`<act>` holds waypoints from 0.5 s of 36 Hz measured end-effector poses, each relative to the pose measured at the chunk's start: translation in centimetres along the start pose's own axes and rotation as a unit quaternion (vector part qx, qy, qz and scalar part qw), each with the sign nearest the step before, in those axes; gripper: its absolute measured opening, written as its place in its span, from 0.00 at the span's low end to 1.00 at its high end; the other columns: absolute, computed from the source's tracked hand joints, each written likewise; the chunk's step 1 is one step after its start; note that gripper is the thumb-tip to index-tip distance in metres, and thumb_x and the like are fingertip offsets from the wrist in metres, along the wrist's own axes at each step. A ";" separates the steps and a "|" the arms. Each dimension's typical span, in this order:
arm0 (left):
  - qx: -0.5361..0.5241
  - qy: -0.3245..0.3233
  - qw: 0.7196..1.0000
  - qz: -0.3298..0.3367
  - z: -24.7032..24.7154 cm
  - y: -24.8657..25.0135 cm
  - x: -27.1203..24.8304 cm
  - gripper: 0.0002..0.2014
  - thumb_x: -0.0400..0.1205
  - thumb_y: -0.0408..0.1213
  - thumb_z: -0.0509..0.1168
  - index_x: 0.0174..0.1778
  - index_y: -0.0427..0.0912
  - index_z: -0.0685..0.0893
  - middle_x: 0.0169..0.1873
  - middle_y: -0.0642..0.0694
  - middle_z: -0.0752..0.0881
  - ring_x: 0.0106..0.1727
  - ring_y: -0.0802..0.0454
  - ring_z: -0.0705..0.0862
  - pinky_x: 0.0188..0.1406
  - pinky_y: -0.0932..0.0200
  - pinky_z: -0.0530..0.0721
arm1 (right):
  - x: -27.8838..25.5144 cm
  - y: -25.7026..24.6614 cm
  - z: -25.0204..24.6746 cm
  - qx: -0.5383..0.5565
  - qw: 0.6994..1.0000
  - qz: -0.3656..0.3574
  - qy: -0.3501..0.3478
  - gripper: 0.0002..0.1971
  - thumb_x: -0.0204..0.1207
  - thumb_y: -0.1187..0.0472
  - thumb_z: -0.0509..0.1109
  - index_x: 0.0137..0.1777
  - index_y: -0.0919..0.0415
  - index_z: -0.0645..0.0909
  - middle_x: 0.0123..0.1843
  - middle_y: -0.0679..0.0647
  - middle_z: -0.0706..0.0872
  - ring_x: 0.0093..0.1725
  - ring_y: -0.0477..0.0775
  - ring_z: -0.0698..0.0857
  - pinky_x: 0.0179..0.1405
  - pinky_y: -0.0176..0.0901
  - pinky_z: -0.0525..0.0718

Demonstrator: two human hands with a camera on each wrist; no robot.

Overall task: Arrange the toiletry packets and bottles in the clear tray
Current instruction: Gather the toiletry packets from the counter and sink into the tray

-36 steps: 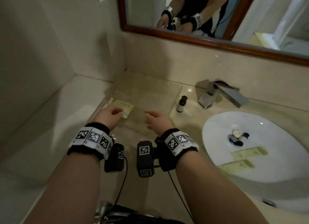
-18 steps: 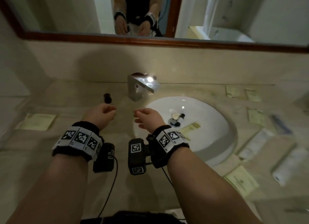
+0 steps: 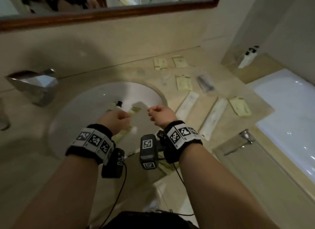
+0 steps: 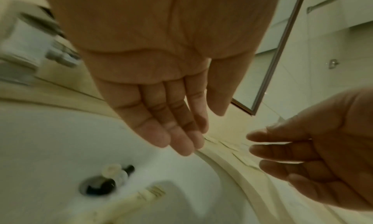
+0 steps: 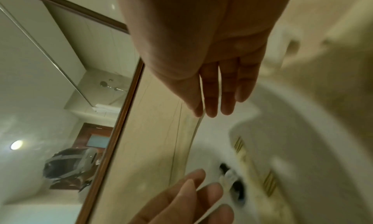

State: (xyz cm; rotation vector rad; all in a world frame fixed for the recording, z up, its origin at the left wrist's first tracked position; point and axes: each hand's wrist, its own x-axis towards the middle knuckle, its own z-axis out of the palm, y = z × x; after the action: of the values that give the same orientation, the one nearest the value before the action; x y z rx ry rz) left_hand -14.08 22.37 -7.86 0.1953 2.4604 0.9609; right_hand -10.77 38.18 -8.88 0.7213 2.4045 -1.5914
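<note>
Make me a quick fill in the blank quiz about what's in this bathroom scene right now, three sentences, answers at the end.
1. The small bottle with the dark cap lies inside the ____.
2. Both the left hand and the right hand are holding ____.
3. Most yellow packets lie on the counter to the ____ of the sink.

Answers: sink; nothing; right
</note>
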 end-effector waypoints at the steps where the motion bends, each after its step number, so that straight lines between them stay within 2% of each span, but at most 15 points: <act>1: 0.018 -0.012 1.000 0.006 0.8 0.6 0.0 0.10 0.82 0.37 0.63 0.55 0.42 0.85 0.49 0.39 0.88 0.54 0.41 0.86 0.57 0.51 0.81 | -0.3 0.5 -1.0 -0.029 1.000 0.005 0.002 0.12 0.80 0.60 0.63 0.57 0.64 0.83 0.51 0.61 0.86 0.53 0.61 0.84 0.57 0.53 0.80; 3: 0.023 -0.043 0.999 0.012 3.4 2.1 0.4 0.11 0.82 0.37 0.62 0.57 0.40 0.85 0.46 0.42 0.86 0.51 0.45 0.84 0.57 0.53 0.80 | -1.3 2.4 -3.8 -0.074 0.997 0.020 0.004 0.12 0.79 0.60 0.64 0.57 0.64 0.83 0.50 0.59 0.87 0.55 0.61 0.84 0.61 0.51 0.80; 5: 0.011 -0.072 0.997 0.013 5.1 2.9 0.8 0.12 0.82 0.35 0.63 0.58 0.36 0.85 0.43 0.41 0.85 0.48 0.46 0.83 0.59 0.50 0.80 | -2.3 3.7 -5.8 -0.121 0.992 0.034 -0.010 0.11 0.78 0.61 0.67 0.57 0.64 0.84 0.50 0.57 0.88 0.54 0.58 0.84 0.58 0.47 0.80; 9: 0.024 -0.102 0.994 0.015 7.2 3.7 1.5 0.13 0.82 0.34 0.63 0.58 0.30 0.84 0.43 0.40 0.85 0.46 0.46 0.82 0.50 0.54 0.77 | -3.6 5.9 -7.3 -0.245 0.964 0.074 -0.079 0.13 0.73 0.58 0.74 0.55 0.62 0.83 0.54 0.58 0.86 0.56 0.58 0.84 0.52 0.44 0.80; 12: 0.056 -0.104 0.993 0.025 8.0 4.1 1.7 0.14 0.82 0.35 0.62 0.58 0.31 0.84 0.51 0.35 0.86 0.54 0.39 0.84 0.58 0.49 0.80 | -3.8 7.4 -7.0 -0.307 0.945 0.065 -0.092 0.24 0.67 0.58 0.80 0.62 0.60 0.79 0.59 0.57 0.85 0.57 0.61 0.84 0.52 0.47 0.84; 14: 0.075 -0.104 0.991 0.028 8.2 4.3 1.5 0.12 0.82 0.36 0.61 0.54 0.34 0.85 0.55 0.32 0.86 0.59 0.35 0.83 0.62 0.44 0.79 | -3.8 7.6 -6.5 -0.349 0.932 0.047 -0.082 0.24 0.65 0.60 0.80 0.61 0.60 0.80 0.59 0.58 0.84 0.54 0.61 0.85 0.47 0.45 0.84; 16: 0.076 -0.101 0.992 0.031 8.3 4.3 1.4 0.10 0.82 0.35 0.60 0.49 0.34 0.86 0.52 0.29 0.87 0.56 0.33 0.84 0.60 0.42 0.80 | -3.5 7.4 -6.3 -0.380 0.920 0.039 -0.091 0.20 0.67 0.61 0.77 0.60 0.62 0.82 0.60 0.59 0.84 0.54 0.60 0.86 0.44 0.42 0.82; 18: 0.074 -0.096 0.992 0.025 8.3 4.2 1.4 0.10 0.82 0.35 0.60 0.46 0.35 0.85 0.49 0.31 0.88 0.55 0.33 0.85 0.59 0.43 0.81 | -3.0 6.9 -6.2 -0.401 0.906 0.055 -0.121 0.18 0.74 0.61 0.72 0.63 0.64 0.81 0.64 0.61 0.83 0.60 0.61 0.84 0.50 0.45 0.81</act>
State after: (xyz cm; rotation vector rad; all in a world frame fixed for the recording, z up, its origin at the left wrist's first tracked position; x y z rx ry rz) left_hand -11.40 30.84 -10.86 0.3825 2.3585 0.7436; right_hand -4.10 45.03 -10.74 0.4373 2.4439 -0.4899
